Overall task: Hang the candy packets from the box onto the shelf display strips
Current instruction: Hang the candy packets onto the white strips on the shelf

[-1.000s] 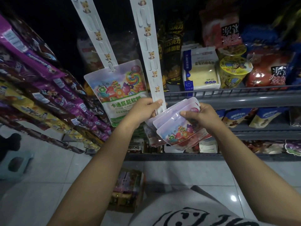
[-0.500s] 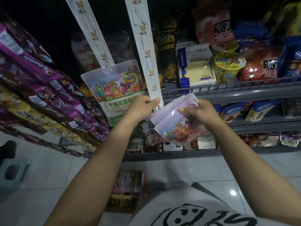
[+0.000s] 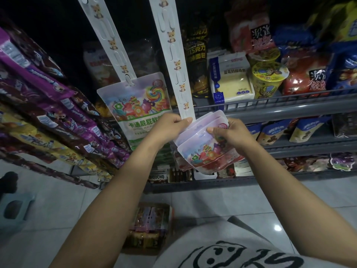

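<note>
A: While you faced the shelves in the head view, what did each hand have?

B: Item one: your left hand [image 3: 172, 126] pinched the foot of the right display strip [image 3: 173, 60]. Item two: your right hand [image 3: 231, 132] clamped a fanned stack of candy packets [image 3: 201, 149] just beside that strip end. Item three: one hung packet [image 3: 135, 105] on the left display strip [image 3: 108, 35]. Item four: the box [image 3: 150, 227] on the floor.

A: Handling?

B: Likely light, slick and floppy; take each by its slotted top edge.

A: Against the earlier frames?

B: Your holds matched; only the view had shifted slightly.
</note>
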